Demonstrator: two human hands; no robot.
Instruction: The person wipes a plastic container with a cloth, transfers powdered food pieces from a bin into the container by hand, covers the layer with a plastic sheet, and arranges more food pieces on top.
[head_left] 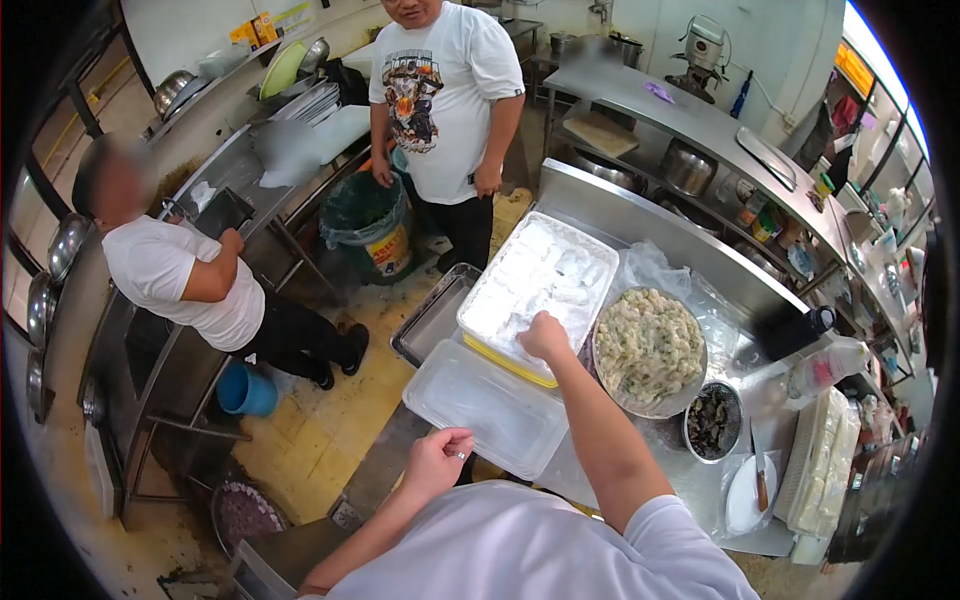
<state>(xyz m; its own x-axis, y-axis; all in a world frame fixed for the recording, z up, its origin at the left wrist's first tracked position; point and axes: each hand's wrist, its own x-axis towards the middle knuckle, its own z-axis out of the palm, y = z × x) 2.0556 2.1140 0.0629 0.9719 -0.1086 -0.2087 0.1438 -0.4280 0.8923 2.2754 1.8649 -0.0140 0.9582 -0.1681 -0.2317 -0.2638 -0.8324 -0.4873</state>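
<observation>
My right hand (543, 336) reaches over the near edge of a white tray (485, 335) filled with white powder (545, 270). Its fingers point down at the powder and are closed; whatever they hold is hidden. Pale, powder-covered lumps lie in the tray. My left hand (438, 462), with a ring on one finger, hovers by the near left corner of a clear plastic container (490, 400). Its fingers are curled in, and nothing shows in them. Just right of my right forearm sits a large round bowl (597, 365) heaped with pale, wet raw pieces (650, 345).
A colander (713, 421) of dark pieces, a knife (761, 480) on a white plate (743, 505) and a dark bottle (800, 330) stand to the right. A metal tray (430, 315) lies left. Two people in white shirts stand beyond, near a lined bin (365, 225).
</observation>
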